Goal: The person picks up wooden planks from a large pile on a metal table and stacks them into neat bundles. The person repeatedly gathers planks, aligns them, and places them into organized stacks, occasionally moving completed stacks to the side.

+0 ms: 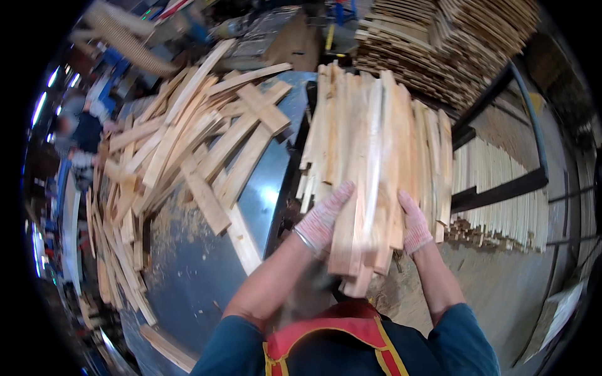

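My left hand, in a pale pinkish knit glove, presses against the left side of a bundle of wooden boards. On its opposite side, my right hand wears a matching glove and clasps the boards between both palms. The boards run lengthwise away from me, their near ends uneven and slightly blurred. Behind and around the bundle stands a row of similar upright-looking slats; where the held boards end and this row begins is hard to tell.
To the left, a metal table carries a jumbled heap of planks and sawdust. Stacked slats rise at the back right. A dark metal frame stands at right beside more slats. Another person is at far left.
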A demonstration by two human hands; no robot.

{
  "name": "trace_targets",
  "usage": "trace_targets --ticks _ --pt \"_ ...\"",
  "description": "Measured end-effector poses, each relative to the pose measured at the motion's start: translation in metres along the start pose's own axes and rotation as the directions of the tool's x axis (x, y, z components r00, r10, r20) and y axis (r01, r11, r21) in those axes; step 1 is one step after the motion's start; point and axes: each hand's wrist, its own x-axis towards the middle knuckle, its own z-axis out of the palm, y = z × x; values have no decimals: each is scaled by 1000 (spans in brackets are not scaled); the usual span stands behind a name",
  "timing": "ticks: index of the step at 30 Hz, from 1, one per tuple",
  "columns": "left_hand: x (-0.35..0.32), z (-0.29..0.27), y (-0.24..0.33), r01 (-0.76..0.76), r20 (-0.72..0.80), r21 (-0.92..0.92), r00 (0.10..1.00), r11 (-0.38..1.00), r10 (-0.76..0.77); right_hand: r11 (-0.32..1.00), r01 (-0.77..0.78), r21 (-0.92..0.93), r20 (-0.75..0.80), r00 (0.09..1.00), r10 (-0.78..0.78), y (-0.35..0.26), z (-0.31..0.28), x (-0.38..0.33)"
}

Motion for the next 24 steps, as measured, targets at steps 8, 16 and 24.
trace_targets --ticks 8,16,24 --pt "-183 -33 -20 -584 120 223 811 780 573 853 191 -486 241 967 -79 103 20 -19" --pt "-450 -139 -99 -746 -161 159 627 647 763 721 154 -676 466 847 256 314 204 -120" --pt "-585 -264 -213 -29 -878 465 118 885 465 -528 493 -691 374 870 322 559 231 -162"
